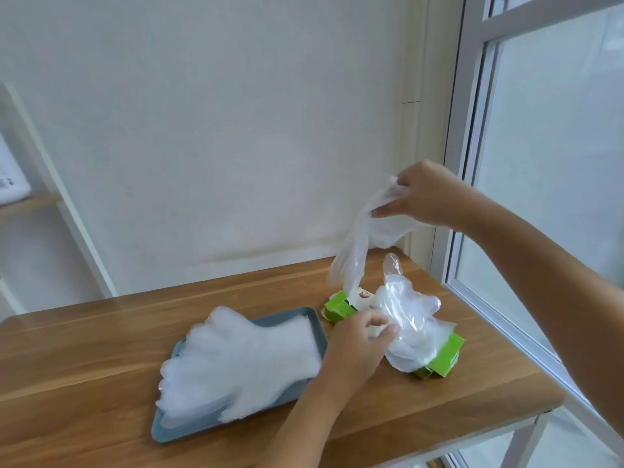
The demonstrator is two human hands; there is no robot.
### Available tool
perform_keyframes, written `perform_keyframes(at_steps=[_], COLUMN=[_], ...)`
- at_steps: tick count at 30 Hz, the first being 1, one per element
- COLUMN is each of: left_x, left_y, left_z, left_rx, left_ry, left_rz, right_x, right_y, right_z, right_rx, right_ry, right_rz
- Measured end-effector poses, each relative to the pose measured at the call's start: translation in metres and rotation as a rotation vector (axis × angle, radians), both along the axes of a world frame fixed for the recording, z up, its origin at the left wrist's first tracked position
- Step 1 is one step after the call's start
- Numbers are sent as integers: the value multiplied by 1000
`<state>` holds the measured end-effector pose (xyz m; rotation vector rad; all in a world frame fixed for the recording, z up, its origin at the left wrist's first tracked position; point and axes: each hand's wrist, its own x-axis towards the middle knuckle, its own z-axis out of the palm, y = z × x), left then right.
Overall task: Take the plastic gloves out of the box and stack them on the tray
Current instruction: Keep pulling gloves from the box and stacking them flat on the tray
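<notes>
Tray [162, 430], left: stack [243, 363] of gloves lying on it. Left hand [354, 349], centre: fingers curled against loose gloves [412, 312] atop box [442, 363]; pinch unclear. Right hand [429, 194], raised: fingertips pinch glove [354, 251], which trails down to the box.

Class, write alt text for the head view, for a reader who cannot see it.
A right hand holds a plastic glove above a green box while the left hand rests on loose gloves there. More gloves lie stacked on a grey-blue tray on the wooden table.
</notes>
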<state>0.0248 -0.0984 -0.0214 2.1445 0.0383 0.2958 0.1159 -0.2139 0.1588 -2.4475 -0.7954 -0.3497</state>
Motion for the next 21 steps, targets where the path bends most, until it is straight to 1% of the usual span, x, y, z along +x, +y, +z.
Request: perform_keyframes(at_steps=[2,3,4,6,8,11,12,14,16,17,19,21], left_x=[-10,-14,-20,-31,-42,-61,-67,-78,-82,-82,-74,-68], left_y=[14,20,27,40,50,65,70,82,91,97,111,127], left_z=[20,29,38,52,64,79,84,92,95,94,85,78], left_rx=[-154,-220,-273,-325,-268,-64,-17,40,-9,-27,-6,-26], left_ry=[-202,-289,-341,-350,-344,-407,-397,-281,-85,-22,47,84], left_rz=[200,237,247,278,311,389,396,320,155,103,90,81], right_x=[-3,-4,-5,-11,-19,-31,-33,-40,-47,-50,-55,-59], right_y=[8,11,15,25,37,52,55,65,75,81,89,94], right_z=[-2,-4,-7,-12,-15,-15,-15,-15,-15,-15,-15,-14], right_rx=[-118,-158,-180,-220,-303,-404,-426,-466,-485,-494,-517,-497], right_ry=[60,87,109,179,223,236,242,263,285,299,314,339], right_rz=[33,56,75,87,109,146,154,177,192,207,257,337])
